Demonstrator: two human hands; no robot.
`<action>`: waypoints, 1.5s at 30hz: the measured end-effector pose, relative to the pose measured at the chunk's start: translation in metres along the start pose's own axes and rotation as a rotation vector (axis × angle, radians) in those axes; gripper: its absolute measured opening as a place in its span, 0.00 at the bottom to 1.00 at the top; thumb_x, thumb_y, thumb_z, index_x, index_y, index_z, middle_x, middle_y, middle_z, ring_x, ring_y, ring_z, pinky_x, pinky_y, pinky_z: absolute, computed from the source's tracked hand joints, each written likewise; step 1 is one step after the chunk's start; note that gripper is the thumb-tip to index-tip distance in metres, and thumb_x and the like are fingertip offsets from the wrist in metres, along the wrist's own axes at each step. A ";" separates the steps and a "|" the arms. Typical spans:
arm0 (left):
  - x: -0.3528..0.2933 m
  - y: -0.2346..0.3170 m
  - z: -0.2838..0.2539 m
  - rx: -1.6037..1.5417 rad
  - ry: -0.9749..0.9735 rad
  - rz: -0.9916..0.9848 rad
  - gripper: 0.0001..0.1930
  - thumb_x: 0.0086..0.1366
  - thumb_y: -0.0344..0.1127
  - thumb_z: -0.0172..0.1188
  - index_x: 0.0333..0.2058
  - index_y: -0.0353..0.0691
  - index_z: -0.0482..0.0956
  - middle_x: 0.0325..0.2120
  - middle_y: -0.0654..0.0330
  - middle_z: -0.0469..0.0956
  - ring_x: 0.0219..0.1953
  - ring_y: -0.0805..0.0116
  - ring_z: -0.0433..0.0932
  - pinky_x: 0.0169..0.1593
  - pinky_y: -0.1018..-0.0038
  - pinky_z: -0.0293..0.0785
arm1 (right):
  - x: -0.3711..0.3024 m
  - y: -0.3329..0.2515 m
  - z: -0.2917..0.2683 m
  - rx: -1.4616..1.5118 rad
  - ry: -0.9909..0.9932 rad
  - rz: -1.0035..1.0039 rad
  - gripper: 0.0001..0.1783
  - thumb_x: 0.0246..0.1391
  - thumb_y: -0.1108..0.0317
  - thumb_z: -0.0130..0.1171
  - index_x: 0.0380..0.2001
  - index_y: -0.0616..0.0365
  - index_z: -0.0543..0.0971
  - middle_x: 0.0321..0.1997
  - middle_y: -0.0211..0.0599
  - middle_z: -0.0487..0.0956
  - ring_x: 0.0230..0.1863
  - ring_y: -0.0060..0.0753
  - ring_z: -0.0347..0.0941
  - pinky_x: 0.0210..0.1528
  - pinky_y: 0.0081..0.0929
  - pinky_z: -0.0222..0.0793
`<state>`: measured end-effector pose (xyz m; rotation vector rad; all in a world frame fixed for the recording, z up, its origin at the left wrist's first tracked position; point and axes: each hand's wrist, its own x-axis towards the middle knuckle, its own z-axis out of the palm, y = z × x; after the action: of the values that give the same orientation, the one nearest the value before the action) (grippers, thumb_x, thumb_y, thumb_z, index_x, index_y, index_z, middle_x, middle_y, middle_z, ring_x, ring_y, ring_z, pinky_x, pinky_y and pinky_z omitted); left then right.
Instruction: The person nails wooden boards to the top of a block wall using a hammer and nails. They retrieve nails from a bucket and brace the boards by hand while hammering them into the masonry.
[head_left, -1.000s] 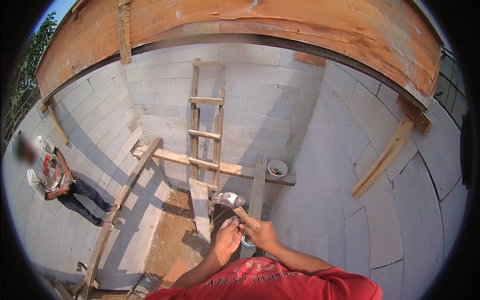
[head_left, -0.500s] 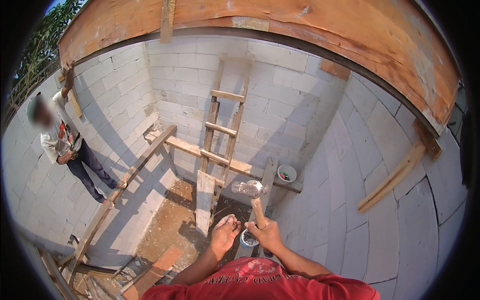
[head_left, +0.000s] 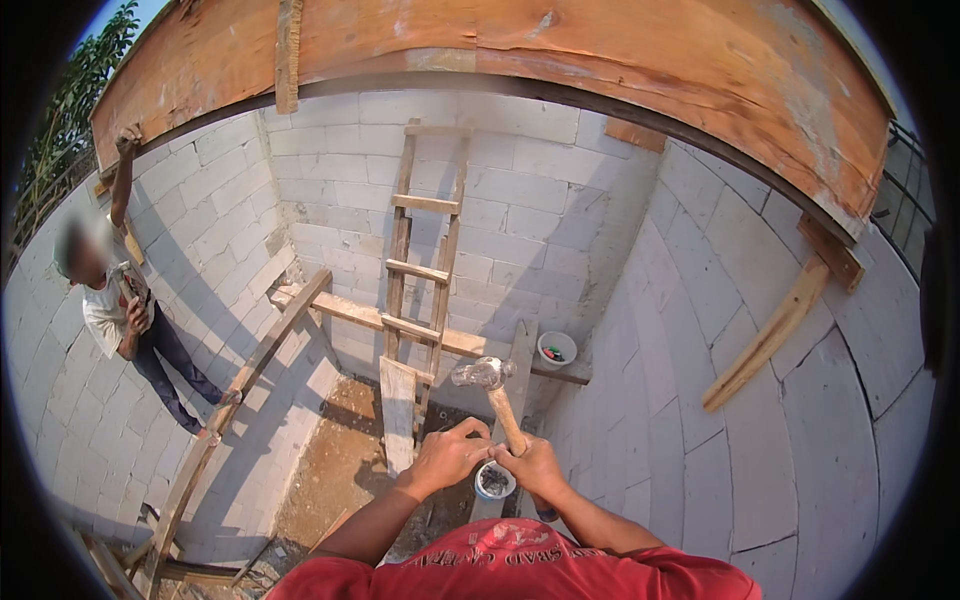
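My right hand (head_left: 532, 468) grips the wooden handle of a hammer (head_left: 507, 420), held upright with its worn metal head pointing left. My left hand (head_left: 450, 458) is beside it, palm turned down, its bent fingers pinched together near the base of the handle. Whatever those fingers hold, if anything, is too small to make out. Just below both hands is a small white tub (head_left: 494, 480) with dark grey bits inside, partly covered by my right hand and wrist.
A wooden ladder (head_left: 420, 270) leans on the far block wall. Planks form a scaffold, with a white bucket (head_left: 556, 350) on its right. Overhead runs an orange plywood panel (head_left: 600, 50). At left, a person (head_left: 120, 310) stands on a scaffold beam (head_left: 240, 385), one hand raised to the panel.
My left hand has turned over and moved right, up to my right hand. The hammer stays in my right hand. My view has shifted slightly. The other person's lower hand has come up.
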<state>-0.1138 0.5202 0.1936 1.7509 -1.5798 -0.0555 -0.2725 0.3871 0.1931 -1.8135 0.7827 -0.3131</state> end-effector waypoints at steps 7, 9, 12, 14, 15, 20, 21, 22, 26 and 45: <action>0.137 0.009 -0.106 -0.085 0.420 0.300 0.08 0.59 0.32 0.72 0.39 0.42 0.89 0.34 0.57 0.87 0.36 0.58 0.87 0.38 0.68 0.83 | -0.009 -0.045 -0.042 0.428 0.149 -0.353 0.23 0.64 0.53 0.67 0.50 0.60 0.77 0.20 0.23 0.72 0.19 0.16 0.66 0.23 0.22 0.64; 0.197 0.043 -0.159 -0.216 0.587 0.409 0.06 0.61 0.26 0.71 0.38 0.36 0.89 0.35 0.56 0.88 0.38 0.68 0.87 0.42 0.72 0.83 | -0.006 -0.058 -0.060 0.554 0.198 -0.465 0.24 0.67 0.53 0.63 0.53 0.62 0.73 0.19 0.21 0.68 0.17 0.15 0.63 0.20 0.20 0.62; 0.288 0.096 -0.225 -0.166 0.777 0.771 0.06 0.63 0.28 0.70 0.39 0.37 0.89 0.34 0.60 0.88 0.38 0.72 0.86 0.44 0.75 0.84 | -0.002 -0.079 -0.089 0.514 0.306 -0.594 0.27 0.69 0.51 0.60 0.54 0.63 0.69 0.18 0.21 0.65 0.15 0.15 0.60 0.17 0.19 0.59; 0.333 0.121 -0.248 -0.074 0.793 0.882 0.04 0.63 0.29 0.70 0.37 0.41 0.90 0.33 0.62 0.88 0.36 0.72 0.86 0.42 0.74 0.84 | -0.002 -0.089 -0.106 0.499 0.355 -0.638 0.30 0.68 0.47 0.60 0.53 0.64 0.68 0.17 0.24 0.65 0.14 0.17 0.60 0.16 0.21 0.60; 0.349 0.122 -0.255 -0.007 0.821 0.893 0.04 0.61 0.32 0.72 0.35 0.43 0.90 0.33 0.64 0.88 0.35 0.71 0.86 0.40 0.75 0.83 | -0.004 -0.092 -0.112 0.502 0.373 -0.644 0.31 0.67 0.46 0.61 0.54 0.64 0.67 0.17 0.25 0.64 0.14 0.17 0.60 0.17 0.21 0.60; 0.372 0.111 -0.270 0.204 0.742 0.962 0.03 0.62 0.30 0.71 0.34 0.42 0.91 0.33 0.64 0.87 0.33 0.70 0.86 0.40 0.74 0.84 | -0.009 -0.121 -0.133 0.507 0.348 -0.801 0.26 0.73 0.50 0.51 0.57 0.63 0.65 0.20 0.26 0.66 0.17 0.16 0.61 0.19 0.19 0.60; 0.372 0.106 -0.273 0.237 0.769 1.031 0.04 0.62 0.28 0.70 0.35 0.42 0.91 0.33 0.64 0.87 0.32 0.69 0.86 0.39 0.74 0.84 | -0.011 -0.133 -0.136 0.529 0.320 -0.832 0.26 0.74 0.50 0.49 0.58 0.63 0.64 0.20 0.27 0.66 0.18 0.16 0.61 0.20 0.19 0.60; 0.375 0.105 -0.274 0.231 0.789 1.053 0.04 0.59 0.29 0.71 0.33 0.43 0.91 0.32 0.65 0.87 0.31 0.69 0.85 0.37 0.73 0.83 | -0.010 -0.145 -0.143 0.420 0.340 -0.893 0.26 0.75 0.50 0.46 0.59 0.62 0.63 0.21 0.27 0.66 0.19 0.16 0.61 0.21 0.18 0.61; 0.369 0.108 -0.275 0.211 0.715 1.085 0.06 0.62 0.27 0.68 0.38 0.40 0.86 0.35 0.60 0.85 0.33 0.66 0.83 0.37 0.72 0.79 | 0.010 -0.201 -0.180 -0.094 0.545 -1.135 0.26 0.75 0.55 0.46 0.67 0.58 0.61 0.27 0.33 0.73 0.21 0.19 0.67 0.24 0.22 0.67; 0.385 0.093 -0.275 0.187 0.840 1.116 0.06 0.56 0.29 0.71 0.34 0.46 0.90 0.32 0.67 0.84 0.31 0.64 0.84 0.35 0.71 0.81 | 0.035 -0.285 -0.186 -0.623 0.867 -1.294 0.36 0.69 0.69 0.55 0.76 0.46 0.57 0.71 0.48 0.71 0.55 0.47 0.83 0.54 0.39 0.82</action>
<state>0.0365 0.3287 0.6101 0.6007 -1.6531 1.2124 -0.2472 0.2837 0.5182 -2.5914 0.0854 -1.9511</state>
